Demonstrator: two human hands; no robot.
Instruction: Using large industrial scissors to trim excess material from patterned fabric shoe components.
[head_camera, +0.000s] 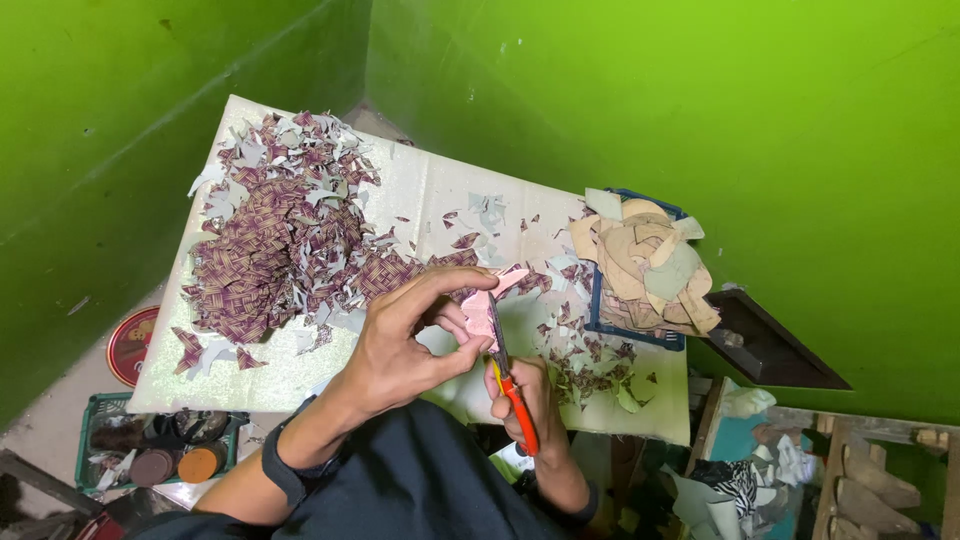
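Room: two bright green walls (650, 110) meet in a corner at the upper middle of the frame; the tabletop is pushed into that corner.
Tabletop: a pale, cream-coloured tabletop (430, 190) runs from the upper left towards the lower right, strewn with cuttings.
Scrap heap: a wide heap of purple woven-pattern scraps (275, 235) mixed with pale grey-green bits covers the left half of the tabletop; thinner scatter trails towards the centre and lower right.
Blue tray: a blue tray (640, 335) at the right edge of the tabletop is piled with tan and pale green cut shapes (645, 260).
Floor left: a round red tin lid (132, 345) lies at the left edge, and a green crate (100, 405) of small round objects sits below it, lower left.
Lower right: wooden pieces and paper offcuts, partly cut off by the frame.
Left hand: the left hand (405, 345) is at the centre, wrist bent, thumb and fingers pinched closed on a small pink piece (482, 310) held just above the tabletop's near edge; a dark band circles the forearm.
Right hand: the right hand (530, 400) is just below and right of centre, fingers wrapped tight around the orange handles of scissors (505, 365); the blades point up and meet the pink piece's right side.
Clothing: dark fabric fills the bottom centre.
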